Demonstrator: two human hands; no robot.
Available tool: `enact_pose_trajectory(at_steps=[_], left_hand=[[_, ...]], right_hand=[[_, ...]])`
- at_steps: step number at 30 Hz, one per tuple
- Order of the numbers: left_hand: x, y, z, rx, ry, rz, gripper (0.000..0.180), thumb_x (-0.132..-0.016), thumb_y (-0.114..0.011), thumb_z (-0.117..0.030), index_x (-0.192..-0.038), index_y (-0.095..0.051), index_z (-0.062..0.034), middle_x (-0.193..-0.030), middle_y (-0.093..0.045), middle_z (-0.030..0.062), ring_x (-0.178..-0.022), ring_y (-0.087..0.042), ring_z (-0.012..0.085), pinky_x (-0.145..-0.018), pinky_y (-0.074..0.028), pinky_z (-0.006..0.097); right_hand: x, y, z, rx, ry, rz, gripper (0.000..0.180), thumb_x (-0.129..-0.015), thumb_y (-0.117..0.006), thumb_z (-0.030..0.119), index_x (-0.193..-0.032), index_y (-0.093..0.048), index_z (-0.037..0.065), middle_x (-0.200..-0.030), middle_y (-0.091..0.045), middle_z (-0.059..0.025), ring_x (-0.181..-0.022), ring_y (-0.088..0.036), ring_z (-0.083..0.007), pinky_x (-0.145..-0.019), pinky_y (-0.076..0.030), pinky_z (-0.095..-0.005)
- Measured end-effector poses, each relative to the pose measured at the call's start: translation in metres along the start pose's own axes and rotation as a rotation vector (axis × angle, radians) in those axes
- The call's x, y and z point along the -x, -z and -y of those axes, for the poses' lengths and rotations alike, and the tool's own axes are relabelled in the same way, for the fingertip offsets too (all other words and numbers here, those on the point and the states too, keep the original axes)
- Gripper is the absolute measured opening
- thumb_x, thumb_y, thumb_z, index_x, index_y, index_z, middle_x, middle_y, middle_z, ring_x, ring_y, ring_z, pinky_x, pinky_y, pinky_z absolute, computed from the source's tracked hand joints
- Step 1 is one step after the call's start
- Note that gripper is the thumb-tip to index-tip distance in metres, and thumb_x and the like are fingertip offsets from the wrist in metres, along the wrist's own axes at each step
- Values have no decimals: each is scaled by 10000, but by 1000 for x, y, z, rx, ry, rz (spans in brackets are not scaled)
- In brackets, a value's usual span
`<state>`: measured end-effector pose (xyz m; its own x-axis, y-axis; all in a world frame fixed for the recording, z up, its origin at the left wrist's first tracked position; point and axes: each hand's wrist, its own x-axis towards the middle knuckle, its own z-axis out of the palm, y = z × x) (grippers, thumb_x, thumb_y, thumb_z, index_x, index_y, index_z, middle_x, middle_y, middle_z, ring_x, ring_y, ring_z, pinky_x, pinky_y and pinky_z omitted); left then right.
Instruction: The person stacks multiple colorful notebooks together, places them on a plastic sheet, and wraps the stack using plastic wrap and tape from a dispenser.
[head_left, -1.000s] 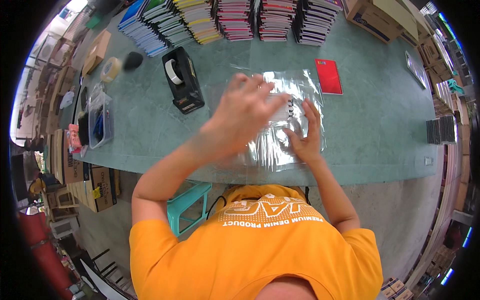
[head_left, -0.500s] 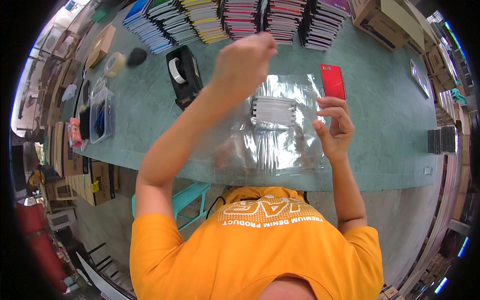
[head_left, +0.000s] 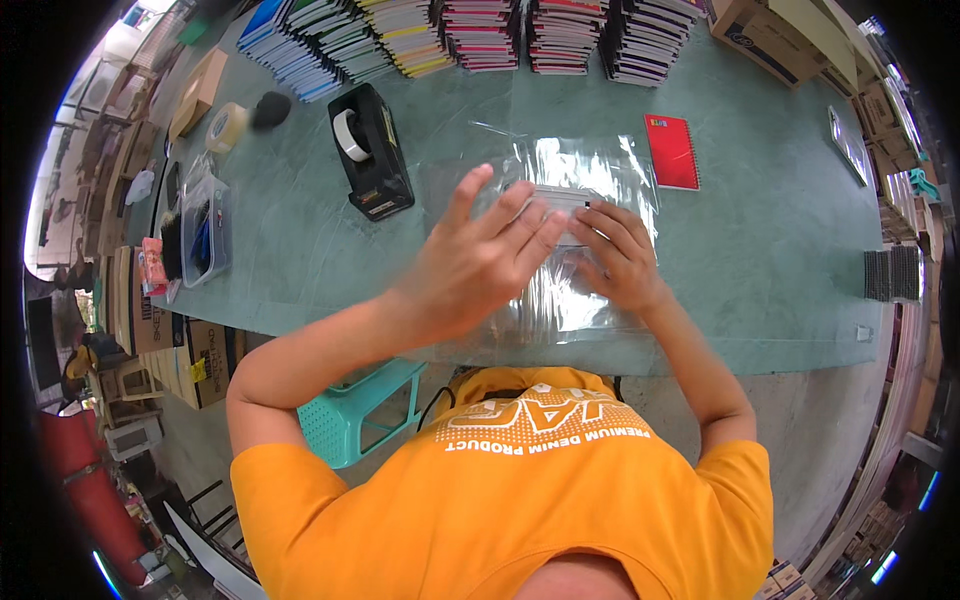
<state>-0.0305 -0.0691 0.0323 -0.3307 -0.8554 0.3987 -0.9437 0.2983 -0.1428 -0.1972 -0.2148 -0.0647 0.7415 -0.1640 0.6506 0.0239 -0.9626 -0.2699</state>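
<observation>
A clear plastic sheet or bag (head_left: 572, 308) lies on the green table in front of me, glinting. On its middle is a small stack of pale, flat pieces (head_left: 562, 197), mostly hidden by my fingers. My left hand (head_left: 488, 248) is open over the stack's left side, fingers spread, its fingertips at the stack. From the right, my right hand (head_left: 622, 258) rests with fingers stretched over the stack's right end, touching it or the plastic. Neither hand grips anything that I can see.
A black tape dispenser (head_left: 385, 165) stands left of the plastic, a red spiral notebook (head_left: 672, 152) right of it. Stacks of coloured notebooks (head_left: 480, 35) line the far edge. Cardboard boxes (head_left: 770, 42) are far right; a clear bin (head_left: 206, 235) and tape roll (head_left: 229, 127) are left.
My left hand has come down from above the far side of the plastic onto the stack, its fingers spreading. My right hand has moved left onto the stack's right end.
</observation>
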Motion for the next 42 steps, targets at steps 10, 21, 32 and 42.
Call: enact_pose_trajectory(at_steps=[10, 21, 32, 42], left_hand=[[13, -2, 13, 81, -217, 57, 211, -726, -598, -150, -934, -602, -115, -834, -570, 12, -996, -523, 175, -1045, -295, 481], [-47, -8, 59, 55, -325, 278, 94, -714, -614, -187, -795, -654, -160, -1131, -525, -22, -1239, -332, 214, -1092, -150, 486], [-53, -33, 55, 105, -275, 334, 84, -691, -628, -168, -737, -676, -118, -1091, -552, -7, -1209, -363, 217, -1068, -201, 480], [-68, 9, 74, 165, -90, 319, 171, -648, -719, -165, -806, -674, -116, -1010, -585, 46, -1140, -447, 214, -1016, -284, 427]], right_hand=[[-9, 2, 3, 47, 77, 125, 420, -713, -628, 95, -1131, -591, 94, -1167, -569, -46, -1120, -529, -220, -937, -419, -375], [-3, -2, 15, 8, -37, 136, 368, -739, -598, 40, -1106, -595, 64, -1213, -556, -78, -1180, -499, -237, -1002, -376, -413], [0, -17, 12, -67, -60, 70, 412, -723, -547, 29, -1135, -551, 52, -1228, -535, -107, -1209, -462, -267, -1006, -369, -446], [-14, 2, 20, -44, -77, 201, 402, -679, -595, 32, -1078, -577, 80, -1201, -530, -89, -1180, -468, -286, -1004, -366, -418]])
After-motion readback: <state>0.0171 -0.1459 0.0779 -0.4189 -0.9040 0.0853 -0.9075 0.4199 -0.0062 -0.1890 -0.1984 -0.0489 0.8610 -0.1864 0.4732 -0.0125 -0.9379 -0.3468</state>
